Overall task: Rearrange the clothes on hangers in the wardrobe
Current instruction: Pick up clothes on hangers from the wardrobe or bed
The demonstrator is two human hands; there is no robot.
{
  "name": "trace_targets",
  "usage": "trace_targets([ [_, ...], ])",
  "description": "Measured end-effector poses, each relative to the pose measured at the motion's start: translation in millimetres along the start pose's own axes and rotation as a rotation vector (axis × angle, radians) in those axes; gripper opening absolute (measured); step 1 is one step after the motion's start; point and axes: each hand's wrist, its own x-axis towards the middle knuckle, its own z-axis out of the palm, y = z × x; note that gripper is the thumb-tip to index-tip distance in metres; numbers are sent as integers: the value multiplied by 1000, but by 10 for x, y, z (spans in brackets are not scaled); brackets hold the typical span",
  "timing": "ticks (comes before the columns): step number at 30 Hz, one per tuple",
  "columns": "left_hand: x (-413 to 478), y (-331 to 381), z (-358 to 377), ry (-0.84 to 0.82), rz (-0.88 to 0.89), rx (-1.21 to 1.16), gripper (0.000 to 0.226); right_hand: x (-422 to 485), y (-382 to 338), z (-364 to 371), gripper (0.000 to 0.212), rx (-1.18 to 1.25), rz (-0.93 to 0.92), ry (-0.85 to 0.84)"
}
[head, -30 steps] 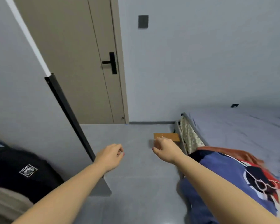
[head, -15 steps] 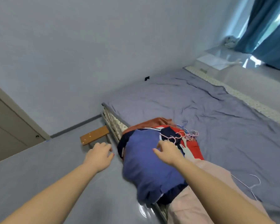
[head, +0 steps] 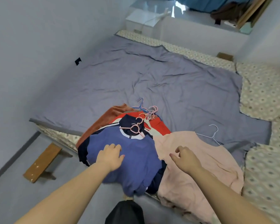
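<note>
Several garments on hangers lie heaped at the near edge of the bed [head: 265, 94], on its grey sheet [head: 152, 78]. Topmost is a blue top [head: 132, 159] with a navy and white collar; the tag inside the collar is too small to read. Under it show a red garment [head: 162, 126] and a rust-brown garment [head: 103, 117], with pink hangers [head: 136, 128] bunched at the necks. A pale pink garment [head: 192, 175] lies just to the right, by a white wire hanger [head: 214, 135]. The left hand [head: 111, 156] rests on the blue top, fingers bent; whether its grip holds cloth I cannot tell. The right hand [head: 184, 159] hovers over the pale pink garment, its grip loose and empty.
</note>
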Motion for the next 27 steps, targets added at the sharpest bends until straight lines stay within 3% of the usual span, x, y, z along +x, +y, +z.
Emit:
trace_targets([
  [9, 1234, -35, 627, -154, -49, 121, 56, 887, -124, 892, 46, 39, 79, -111],
  [13, 1732, -23, 1127, -176, -59, 68, 51, 1426, 15, 1440, 43, 105, 80, -146],
  [17, 2131, -50, 1587, -148, -47, -149, 53, 1848, 125, 1934, 39, 166, -1, -111],
  [20, 2284, -101, 1845, -178, -70, -123, 58, 2046, 116, 2196, 43, 152, -59, -92],
  [25, 2551, -213, 2025, -125, -114, -188, 50, 2474, 127, 2376, 49, -17, -163, 109],
  [27, 2604, -257, 2086, -149, -94, -173, 50, 2642, 139, 2415, 43, -53, -179, 39],
])
